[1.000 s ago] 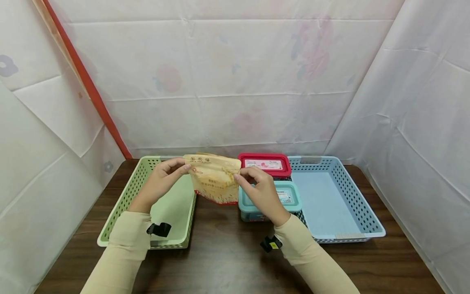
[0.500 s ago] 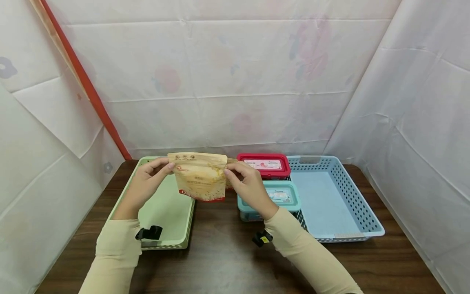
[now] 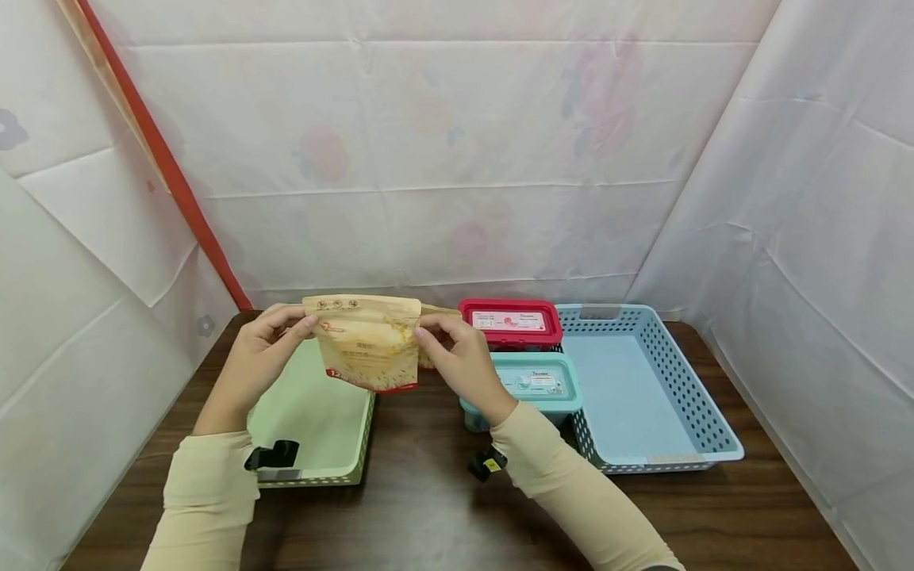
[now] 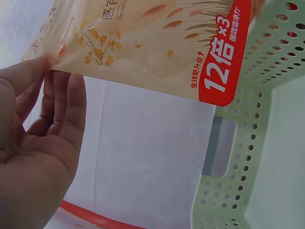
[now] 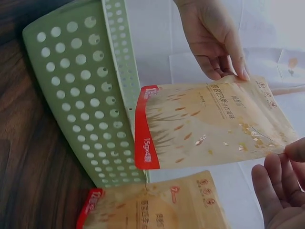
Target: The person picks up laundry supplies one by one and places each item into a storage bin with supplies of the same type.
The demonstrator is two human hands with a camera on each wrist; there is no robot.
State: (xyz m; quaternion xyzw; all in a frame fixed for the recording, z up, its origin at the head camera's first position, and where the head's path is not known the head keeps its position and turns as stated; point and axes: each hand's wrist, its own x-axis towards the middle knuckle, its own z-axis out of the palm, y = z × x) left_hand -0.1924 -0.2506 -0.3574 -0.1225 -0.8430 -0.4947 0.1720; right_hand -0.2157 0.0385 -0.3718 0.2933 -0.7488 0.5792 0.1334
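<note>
A beige stand-up pouch [image 3: 367, 345] with a red band along its bottom hangs upright over the right part of the green basket [image 3: 314, 412]. My left hand [image 3: 253, 361] pinches its upper left edge between thumb and fingers, and my right hand [image 3: 464, 361] pinches its upper right edge. Red lettering and leaf prints show on the pouch [image 4: 143, 43] in the left wrist view. A second beige pouch [image 5: 152, 207] of like print is partly cut off in the right wrist view. Most of that second pouch [image 3: 440, 312] is hidden behind the first in the head view.
Right of the hands, a red-lidded box [image 3: 510, 321] stands behind a teal-lidded box [image 3: 535, 385]. A blue basket [image 3: 643, 388] is beside them. All stand on a dark wooden table [image 3: 421, 507], with white cloth [image 3: 428, 159] behind.
Both hands have carried the pouch leftward, from the gap between the baskets to above the green basket. More of the second pouch has come into view behind it.
</note>
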